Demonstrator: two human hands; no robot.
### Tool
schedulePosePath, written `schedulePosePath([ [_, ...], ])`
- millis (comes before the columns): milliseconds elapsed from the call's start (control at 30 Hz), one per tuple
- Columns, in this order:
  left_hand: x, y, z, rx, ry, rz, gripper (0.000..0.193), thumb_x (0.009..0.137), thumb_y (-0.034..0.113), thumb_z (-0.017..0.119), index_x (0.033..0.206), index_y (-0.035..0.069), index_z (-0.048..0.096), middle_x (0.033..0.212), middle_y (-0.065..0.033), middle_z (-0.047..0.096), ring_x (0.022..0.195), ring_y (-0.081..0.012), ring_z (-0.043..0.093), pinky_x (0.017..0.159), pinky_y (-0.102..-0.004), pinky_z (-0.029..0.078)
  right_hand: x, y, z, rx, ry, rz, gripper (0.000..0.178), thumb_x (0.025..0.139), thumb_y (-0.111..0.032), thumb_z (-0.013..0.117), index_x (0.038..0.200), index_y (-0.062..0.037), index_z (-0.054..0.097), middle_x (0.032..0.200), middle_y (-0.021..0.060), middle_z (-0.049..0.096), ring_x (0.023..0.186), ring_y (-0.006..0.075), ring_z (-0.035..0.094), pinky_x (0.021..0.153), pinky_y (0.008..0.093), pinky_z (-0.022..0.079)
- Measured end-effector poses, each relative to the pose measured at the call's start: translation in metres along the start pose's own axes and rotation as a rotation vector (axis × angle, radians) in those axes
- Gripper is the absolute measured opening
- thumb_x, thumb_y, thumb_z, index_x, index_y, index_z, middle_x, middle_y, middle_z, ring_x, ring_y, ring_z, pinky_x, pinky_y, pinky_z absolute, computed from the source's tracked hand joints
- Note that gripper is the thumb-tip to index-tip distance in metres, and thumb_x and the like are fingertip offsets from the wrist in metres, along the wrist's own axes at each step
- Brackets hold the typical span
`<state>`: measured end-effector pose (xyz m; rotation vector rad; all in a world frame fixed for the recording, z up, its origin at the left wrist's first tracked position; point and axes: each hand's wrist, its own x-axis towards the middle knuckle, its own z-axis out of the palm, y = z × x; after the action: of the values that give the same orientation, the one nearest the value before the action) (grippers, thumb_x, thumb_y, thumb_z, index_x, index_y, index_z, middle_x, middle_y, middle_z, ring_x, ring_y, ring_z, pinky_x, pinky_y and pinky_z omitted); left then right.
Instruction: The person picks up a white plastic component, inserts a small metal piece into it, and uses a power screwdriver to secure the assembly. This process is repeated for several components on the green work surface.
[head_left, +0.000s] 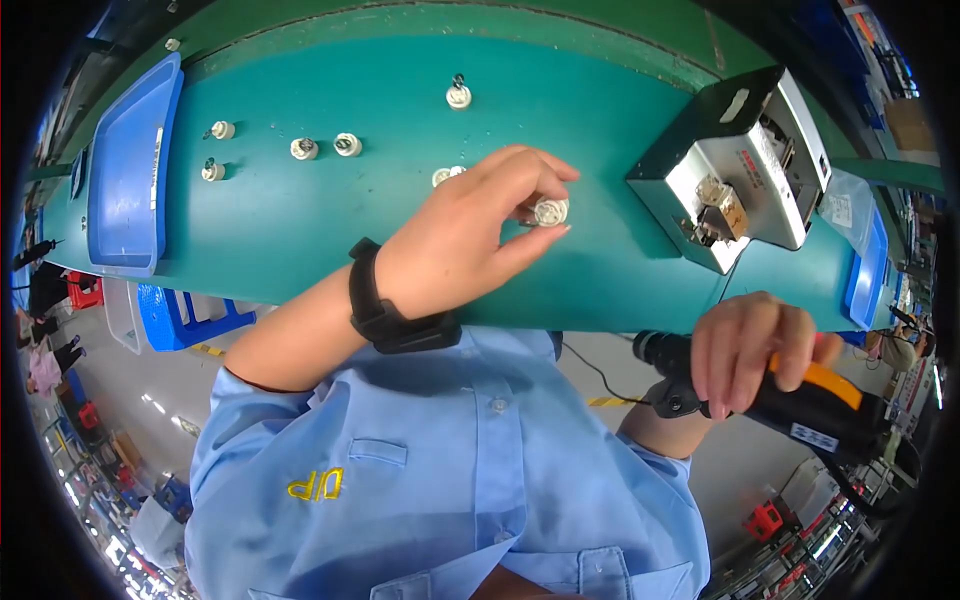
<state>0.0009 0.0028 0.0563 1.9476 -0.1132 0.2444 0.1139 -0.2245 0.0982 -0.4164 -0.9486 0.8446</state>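
Observation:
Over the middle of the green bench, my left hand (480, 225) is closed, pinching a small round whitish part (550, 211) between thumb and fingers. Just beyond its knuckles, a similar white part (442, 177) is partly hidden by the hand. At the bench's near right edge, my right hand (755, 350) curls its fingers round a thick black cylindrical tool (800, 405) with an orange strip. The tool lies crosswise in front of my body; its exact kind I cannot make out. A black band (368, 290) circles my left wrist.
More small white parts with dark tops (348, 144) stand scattered at left, one (458, 96) farther back. A blue tray (128, 180) lies at far left. A black and silver machine (735, 170) stands at right, near another blue tray (866, 270). A blue stool (190, 318) is below.

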Motion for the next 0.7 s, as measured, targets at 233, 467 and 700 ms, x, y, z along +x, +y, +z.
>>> schedulePosePath([
  [233, -0.006, 0.013, -0.037, -0.142, 0.058, 0.100, 0.032, 0.081, -0.009, 0.066, 0.110, 0.004, 0.064, 0.107, -0.0085, 0.061, 0.091, -0.0136, 0.064, 0.075, -0.0256, 0.057, 0.016, 0.036, 0.014, 0.077, 0.123, 0.267, 0.013, 0.088, -0.012, 0.063, 0.085, 0.0013, 0.062, 0.087, 0.0196, 0.060, 0.070, 0.0287, 0.063, 0.055, 0.0362, 0.056],
  [467, -0.022, 0.014, -0.050, -0.363, 0.175, 0.005, 0.038, 0.080, -0.016, 0.061, 0.113, 0.002, 0.063, 0.111, -0.0078, 0.057, 0.095, -0.0153, 0.064, 0.083, -0.0262, 0.057, 0.058, 0.066, 0.008, -0.692, -0.022, 0.286, 0.027, 0.067, -0.002, 0.083, 0.085, 0.0000, 0.064, 0.091, 0.0132, 0.060, 0.074, 0.0219, 0.063, 0.065, 0.0301, 0.053],
  [700, -0.034, 0.009, -0.060, -0.418, 0.224, 0.013, 0.039, 0.079, -0.014, 0.062, 0.115, 0.001, 0.063, 0.104, -0.0075, 0.055, 0.095, -0.0168, 0.063, 0.082, -0.0272, 0.057, 0.083, 0.094, 0.028, -1.268, 0.212, -0.102, 0.029, 0.061, 0.000, 0.085, 0.085, -0.0013, 0.068, 0.089, 0.0096, 0.061, 0.077, 0.0160, 0.061, 0.066, 0.0262, 0.050],
])
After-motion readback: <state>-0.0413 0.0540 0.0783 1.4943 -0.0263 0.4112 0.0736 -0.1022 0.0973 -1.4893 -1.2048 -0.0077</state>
